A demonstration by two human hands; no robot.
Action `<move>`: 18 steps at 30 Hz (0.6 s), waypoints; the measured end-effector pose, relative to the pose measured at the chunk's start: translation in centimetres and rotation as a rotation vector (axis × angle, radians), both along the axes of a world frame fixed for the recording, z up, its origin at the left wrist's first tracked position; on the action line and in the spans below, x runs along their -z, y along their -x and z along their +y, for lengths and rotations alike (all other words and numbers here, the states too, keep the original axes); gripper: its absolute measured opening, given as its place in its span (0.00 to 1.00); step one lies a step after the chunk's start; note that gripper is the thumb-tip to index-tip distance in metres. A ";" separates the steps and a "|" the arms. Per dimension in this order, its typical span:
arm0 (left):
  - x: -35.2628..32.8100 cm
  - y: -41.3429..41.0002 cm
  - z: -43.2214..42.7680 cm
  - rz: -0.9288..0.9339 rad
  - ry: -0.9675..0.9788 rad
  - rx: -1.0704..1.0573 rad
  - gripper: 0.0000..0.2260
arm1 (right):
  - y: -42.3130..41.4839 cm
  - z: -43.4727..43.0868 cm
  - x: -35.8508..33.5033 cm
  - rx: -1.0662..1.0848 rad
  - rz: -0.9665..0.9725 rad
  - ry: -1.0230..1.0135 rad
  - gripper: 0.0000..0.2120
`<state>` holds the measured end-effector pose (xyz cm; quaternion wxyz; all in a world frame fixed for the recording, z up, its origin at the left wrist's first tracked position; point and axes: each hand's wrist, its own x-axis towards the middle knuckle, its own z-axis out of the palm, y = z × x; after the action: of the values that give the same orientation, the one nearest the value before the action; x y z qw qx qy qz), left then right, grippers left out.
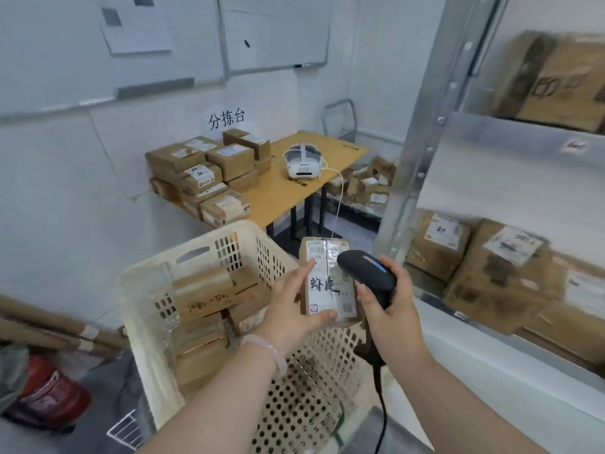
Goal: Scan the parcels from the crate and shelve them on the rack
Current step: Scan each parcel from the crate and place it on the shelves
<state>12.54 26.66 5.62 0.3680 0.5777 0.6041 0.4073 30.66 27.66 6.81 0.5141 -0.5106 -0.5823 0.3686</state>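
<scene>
Cardboard parcel [328, 261], long axis pointing away, left hand [289, 308] holding; right hand [397, 311] grips scanner [366, 273].

I see a white wall [65, 191] ahead, with one whiteboard [49, 60] at eleven o'clock and a second whiteboard [275, 31] at twelve. A wooden table [278, 198] stands against the wall toward twelve, below a paper sign [227, 120], with grey floor [353, 237] under it. A red fire extinguisher [52, 391] sits at eight o'clock.

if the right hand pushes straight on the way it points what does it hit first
Most likely the parcel in the left hand: the scanner in the right hand aims at its label. Their gap is unclear.
</scene>
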 end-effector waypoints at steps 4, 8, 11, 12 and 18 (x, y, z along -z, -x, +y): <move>-1.6 -4.7 0.0 -0.020 -0.087 0.079 0.37 | -4.4 -1.9 -2.1 0.079 -0.009 -0.030 0.26; -3.7 -9.9 -0.1 -0.049 -0.144 0.189 0.35 | -9.1 -4.0 -4.3 0.181 -0.031 -0.090 0.28; -5.0 -14.6 -0.5 -0.069 -0.201 0.259 0.35 | -13.2 -5.8 -5.9 0.274 -0.040 -0.112 0.25; -5.4 -16.3 -0.8 -0.071 -0.217 0.280 0.36 | -14.7 -6.6 -6.4 0.306 -0.046 -0.127 0.25; -6.8 -26.5 -3.5 -0.063 -0.255 0.395 0.38 | -24.0 -13.1 -9.0 0.459 -0.086 -0.195 0.25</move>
<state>39.08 23.13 12.46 0.3836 0.7134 0.4112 0.4182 54.63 14.56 15.77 0.6060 -0.5927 -0.5051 0.1621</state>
